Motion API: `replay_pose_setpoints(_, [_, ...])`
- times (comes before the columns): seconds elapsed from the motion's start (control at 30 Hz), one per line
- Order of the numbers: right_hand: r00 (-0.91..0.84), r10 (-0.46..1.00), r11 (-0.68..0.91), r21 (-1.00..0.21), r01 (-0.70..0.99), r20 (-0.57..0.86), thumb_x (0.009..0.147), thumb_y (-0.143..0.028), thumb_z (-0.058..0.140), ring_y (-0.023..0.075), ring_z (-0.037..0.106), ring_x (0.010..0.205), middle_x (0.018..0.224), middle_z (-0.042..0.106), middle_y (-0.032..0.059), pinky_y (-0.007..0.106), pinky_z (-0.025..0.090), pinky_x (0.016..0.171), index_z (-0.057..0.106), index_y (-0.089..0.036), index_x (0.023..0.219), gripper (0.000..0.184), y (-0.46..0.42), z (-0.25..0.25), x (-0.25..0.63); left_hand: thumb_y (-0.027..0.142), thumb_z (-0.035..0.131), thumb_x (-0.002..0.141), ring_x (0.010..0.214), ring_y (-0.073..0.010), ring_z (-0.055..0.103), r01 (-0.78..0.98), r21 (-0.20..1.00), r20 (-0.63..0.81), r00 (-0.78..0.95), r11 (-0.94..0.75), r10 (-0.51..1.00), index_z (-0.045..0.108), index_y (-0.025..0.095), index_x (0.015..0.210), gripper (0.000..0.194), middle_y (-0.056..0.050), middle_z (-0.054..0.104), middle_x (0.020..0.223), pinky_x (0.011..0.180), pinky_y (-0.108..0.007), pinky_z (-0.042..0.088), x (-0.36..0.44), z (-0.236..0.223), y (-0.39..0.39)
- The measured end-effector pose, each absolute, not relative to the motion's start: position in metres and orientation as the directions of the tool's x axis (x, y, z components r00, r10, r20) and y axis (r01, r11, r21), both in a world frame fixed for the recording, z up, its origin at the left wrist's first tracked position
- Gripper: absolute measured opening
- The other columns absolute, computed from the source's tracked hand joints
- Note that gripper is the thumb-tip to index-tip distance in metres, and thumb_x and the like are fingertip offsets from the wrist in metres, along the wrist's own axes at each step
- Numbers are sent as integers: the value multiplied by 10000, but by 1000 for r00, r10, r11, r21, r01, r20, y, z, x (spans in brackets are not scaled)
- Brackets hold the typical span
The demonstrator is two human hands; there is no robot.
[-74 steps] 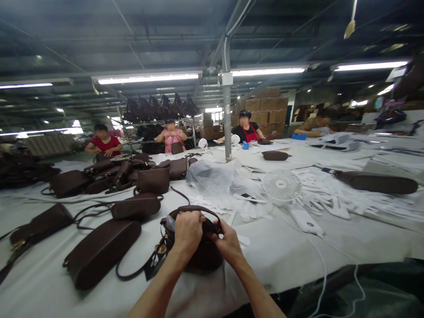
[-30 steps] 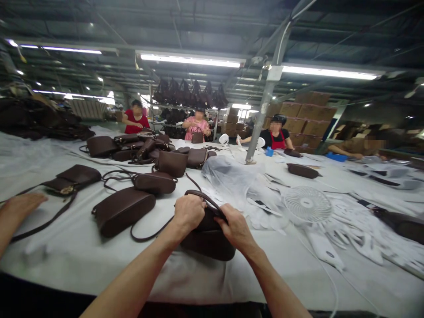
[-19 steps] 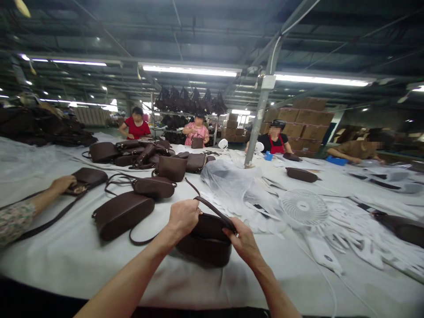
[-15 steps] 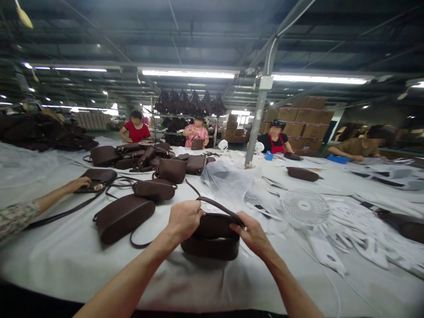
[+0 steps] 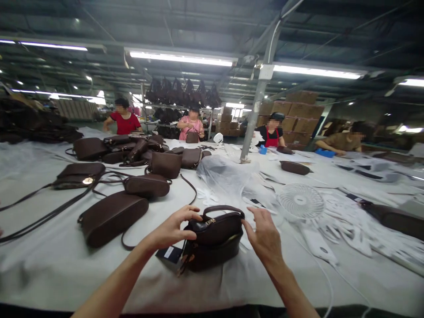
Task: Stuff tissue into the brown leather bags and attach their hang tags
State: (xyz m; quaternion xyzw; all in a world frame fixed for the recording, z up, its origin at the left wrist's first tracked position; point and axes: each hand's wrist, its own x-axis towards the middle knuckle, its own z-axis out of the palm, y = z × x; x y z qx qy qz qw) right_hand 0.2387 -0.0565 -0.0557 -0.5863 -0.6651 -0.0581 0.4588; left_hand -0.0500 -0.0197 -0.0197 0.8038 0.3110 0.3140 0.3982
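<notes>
A dark brown handbag [image 5: 215,247] stands on the white-covered table in front of me, its short top handle arched and a gold zip end showing. At its left end is my left hand [image 5: 177,227], thumb and fingers apart, the tips touching the upper edge. My right hand [image 5: 265,232] is at the other end, fingers spread, thumb against or very near the handle's base. A black hang tag [image 5: 170,253] with a white label lies by the bag's left side. Left of my hands rests another brown bag [image 5: 114,216] on its side.
Several more brown bags [image 5: 165,164] are piled farther back. A flap bag [image 5: 77,174] with long straps lies at left. To the right are a white fan [image 5: 301,201] with its cable and white cut pieces [image 5: 351,234]. A grey post [image 5: 255,115] rises beyond plastic sheeting [image 5: 220,174]. Several co-workers sit across.
Both hands have loosened from the handle, which now arches over the bag. The bag has turned, showing its zip end and tag. The co-worker's hand at left has withdrawn from the flap bag.
</notes>
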Motion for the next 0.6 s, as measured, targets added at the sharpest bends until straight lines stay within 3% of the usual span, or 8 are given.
replay_pose_setpoints(0.1, [22, 735, 422, -482, 768, 678, 895, -293, 543, 184, 570, 749, 911, 582, 53, 326, 515, 686, 553, -222, 1091, 208, -82, -55, 207, 225, 696, 759, 1281, -274, 464, 129, 884, 273, 639, -450, 719, 678, 253, 1124, 366, -94, 525, 1343, 1088, -426, 340, -61, -36, -19])
replay_pose_setpoints(0.17, [-79, 760, 503, -506, 701, 645, 867, -297, 600, 174, 578, 764, 968, 582, 57, 299, 526, 661, 512, -226, 1176, 329, -93, -54, 187, 225, 691, 771, 1286, -272, 464, 60, 892, 327, 596, -447, 733, 664, 247, 1136, 367, -106, 518, 1343, 1078, -430, 360, -59, -47, -22])
replay_pose_setpoints(0.23, [-55, 760, 512, -544, 665, 647, 839, -297, 637, 185, 595, 831, 1031, 579, 71, 300, 540, 687, 464, -219, 1220, 425, -97, -52, 173, 227, 701, 768, 1248, -264, 502, -7, 899, 381, 507, -439, 773, 641, 228, 1110, 347, -116, 511, 1325, 1038, -418, 415, -53, -56, -27])
replay_pose_setpoints(0.33, [1, 760, 488, -572, 660, 650, 846, -266, 616, 189, 601, 851, 1009, 591, 67, 309, 541, 721, 498, -210, 1098, 284, -94, -48, 164, 195, 681, 785, 1171, -241, 551, 27, 864, 456, 384, -503, 803, 625, 207, 951, 175, -105, 538, 1251, 1005, -403, 449, -44, -65, -37])
replay_pose_setpoints(0.4, [-75, 772, 493, -521, 697, 631, 839, -243, 620, 208, 588, 891, 999, 597, 66, 334, 529, 762, 540, -210, 1047, 224, -92, -43, 162, 161, 653, 804, 1166, -234, 545, 120, 795, 521, 370, -595, 770, 623, 210, 901, 113, -94, 559, 1214, 1014, -400, 438, -41, -69, -41])
replay_pose_setpoints(0.6, [-297, 750, 548, -304, 779, 592, 885, -200, 571, 242, 530, 940, 1028, 579, 82, 400, 490, 821, 628, -246, 1127, 252, -89, -35, 160, 145, 634, 826, 1190, -228, 528, 167, 666, 640, 373, -727, 672, 580, 233, 1056, 252, -102, 542, 1259, 1013, -384, 446, -44, -76, -41])
